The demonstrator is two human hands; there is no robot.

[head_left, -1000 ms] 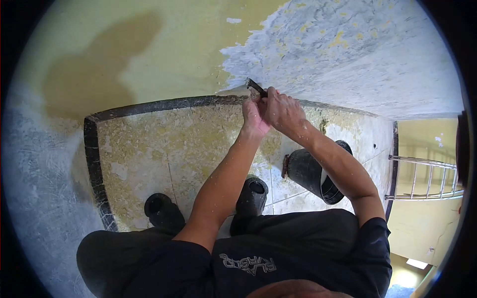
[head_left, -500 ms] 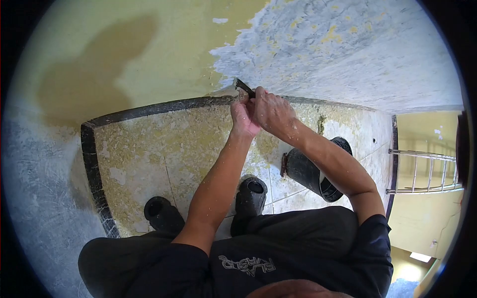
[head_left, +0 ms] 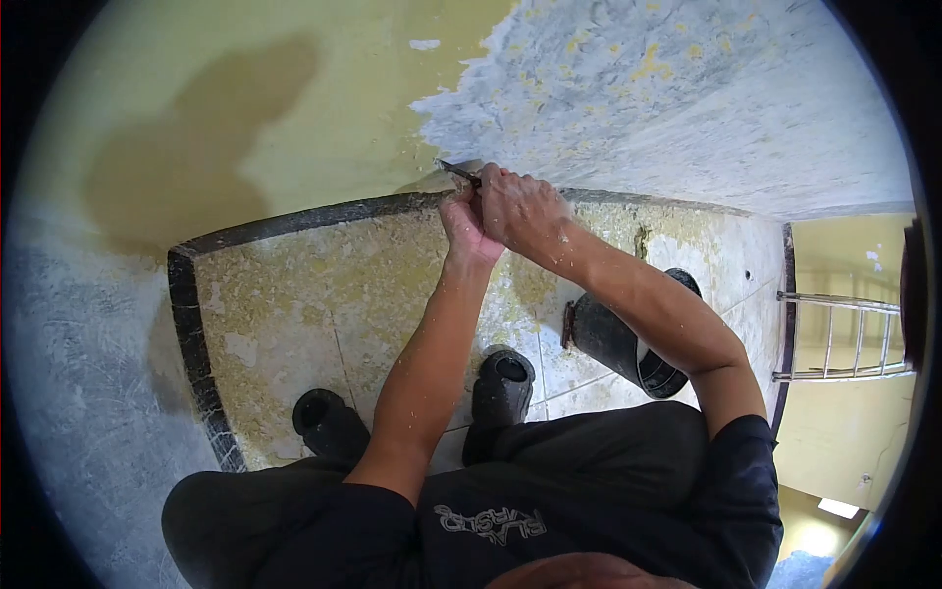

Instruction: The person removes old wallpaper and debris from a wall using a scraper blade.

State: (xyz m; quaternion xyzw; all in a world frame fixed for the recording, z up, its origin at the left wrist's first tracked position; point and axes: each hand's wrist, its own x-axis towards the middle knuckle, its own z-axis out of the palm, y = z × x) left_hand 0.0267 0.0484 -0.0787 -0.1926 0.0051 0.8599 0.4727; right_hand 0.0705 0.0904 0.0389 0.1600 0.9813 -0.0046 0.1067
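Note:
Both hands are closed together on a dark scraper (head_left: 457, 171), low on the wall just above the dark skirting strip. Its narrow blade points left, against or very near the yellow paint. My right hand (head_left: 522, 208) wraps round the handle from above. My left hand (head_left: 465, 224) is pressed against it from below, its fingers mostly hidden. Around the blade the wall changes from yellow paint (head_left: 383, 88) to bare grey-white plaster (head_left: 608, 98) with yellow specks. White dust and flakes cling to my hands and forearms.
Paint flakes litter the tiled floor (head_left: 285, 324). A black bucket (head_left: 601, 334) stands under my right forearm, with a small brown object (head_left: 568, 325) beside it. Two dark shoes (head_left: 502, 388) show below my hands. A metal ladder (head_left: 844, 376) is at the far right.
My two hands and the scraper have moved slightly left along the wall. The blade now looks thinner, turned more edge-on. The view has shifted a little.

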